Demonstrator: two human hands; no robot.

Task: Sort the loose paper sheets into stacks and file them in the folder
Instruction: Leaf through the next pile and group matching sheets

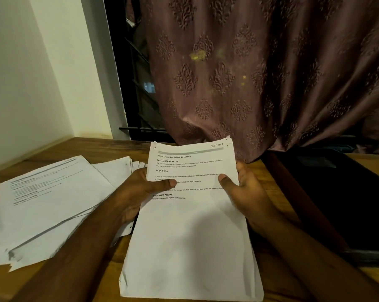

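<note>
Head view: 1 camera looking down at a wooden table (110,147), with 2 hands and 2 groups of paper in sight.
Held stack: a stack of white sheets (190,236) stands at the middle of the view, tilted up toward the camera, its lower edge toward the near table edge.
Stack look: the top page is printed in black at its upper half only; the headings read "SECTION 1", "INITIAL SCENE SETUP", "TASK GOAL" and "REQUIRED PROPS". The lower half is blank. The upper corners are slightly ragged, and several page edges show there, so it is more than 1 sheet; the exact number cannot be counted.
Left hand: the left hand (138,192) grips the stack's left edge, thumb pressed on the printed face, fingers behind the paper.
Right hand: the right hand (247,192) grips the right edge the same way, thumb on the front, fingers curled round the back.
Loose sheets: a spread pile of loose sheets (49,199) lies flat on the table to the left, fanned and overlapping, some with torn corners; at least 5 edges are visible.
Folder: 1 dark folder (336,203) lies on the table to the right, just beside the right hand.
Backdrop: 1 patterned mauve curtain (260,73) hangs behind the table, with 1 white wall (31,83) at the left.
</note>
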